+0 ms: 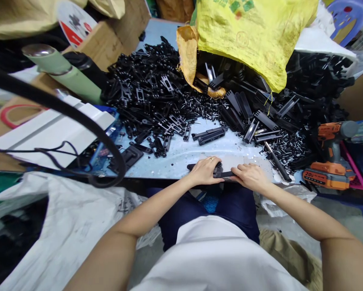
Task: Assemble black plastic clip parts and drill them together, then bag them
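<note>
At the table's near edge, my left hand [204,170] is closed around a black jointed plastic part [218,171], with a ring on one finger. My right hand [250,176] pinches the right end of the same part, a flat black bar between the two hands. Much of the part is hidden under my fingers. Just beyond lie two black folded assemblies [210,135] side by side. A grey plate [237,161] rests on the blue table under and behind my hands. To the right is a black-handled screwdriver-like tool [277,161].
Heaped black parts [145,93] cover the back left, with loose screws or pins [202,106] in the middle. A yellow sack [254,36] spills long black pieces. An orange cordless drill [332,157] stands right. A black cable or hose [78,121] arches at left, near a green bottle [68,76].
</note>
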Demonstrator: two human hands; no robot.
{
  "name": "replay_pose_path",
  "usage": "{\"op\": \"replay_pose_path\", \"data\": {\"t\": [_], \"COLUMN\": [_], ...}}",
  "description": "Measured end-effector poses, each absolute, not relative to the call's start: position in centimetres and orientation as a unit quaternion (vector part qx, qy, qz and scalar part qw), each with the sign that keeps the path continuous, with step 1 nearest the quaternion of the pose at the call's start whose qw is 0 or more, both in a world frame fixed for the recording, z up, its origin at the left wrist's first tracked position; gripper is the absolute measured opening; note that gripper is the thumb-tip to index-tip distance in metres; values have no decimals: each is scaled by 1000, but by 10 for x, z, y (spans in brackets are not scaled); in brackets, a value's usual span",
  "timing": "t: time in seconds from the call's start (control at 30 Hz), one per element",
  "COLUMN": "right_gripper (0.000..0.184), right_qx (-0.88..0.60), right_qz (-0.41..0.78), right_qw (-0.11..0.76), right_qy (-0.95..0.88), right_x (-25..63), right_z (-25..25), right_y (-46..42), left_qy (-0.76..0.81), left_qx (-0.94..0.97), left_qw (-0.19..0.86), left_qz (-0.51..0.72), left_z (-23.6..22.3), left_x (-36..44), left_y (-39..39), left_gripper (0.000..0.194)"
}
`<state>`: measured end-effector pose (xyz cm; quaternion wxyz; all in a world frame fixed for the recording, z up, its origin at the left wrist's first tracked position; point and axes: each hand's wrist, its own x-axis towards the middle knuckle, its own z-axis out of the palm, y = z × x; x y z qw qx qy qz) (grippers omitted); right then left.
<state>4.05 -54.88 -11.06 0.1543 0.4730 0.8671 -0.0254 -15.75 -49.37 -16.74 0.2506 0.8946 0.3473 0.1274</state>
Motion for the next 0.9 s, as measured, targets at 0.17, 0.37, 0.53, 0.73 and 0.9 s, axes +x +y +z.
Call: {"op": "replay_pose_path", "data": {"t": [0.17, 0.37, 0.53, 0.73, 0.9], "right_gripper": [27, 30, 32, 37, 35], "right_qx": [485, 459, 479, 487, 465], "right_qz": [28, 62, 92, 91, 72], "right_qw": [131, 111, 73, -30, -96], "right_qy": [864, 879, 870, 868, 877], "right_x": [33, 33, 41, 65, 86], "right_z": [-111, -101, -119, -157, -161], "right_y": [-551, -543, -543, -549, -558], "left_qy": [324, 308, 330, 334, 556], "left_qx": [904, 904, 900, 903, 784], "left_qw": [207, 176, 174, 199, 199], "left_qz": [189, 239, 225, 185, 191], "left_z": [-175, -181, -184, -179, -157], "left_x": [-163, -163, -156, -136, -113], "left_y": [-498, -497, -500, -478, -379], "left_gripper": [42, 34, 31, 42, 30]}}
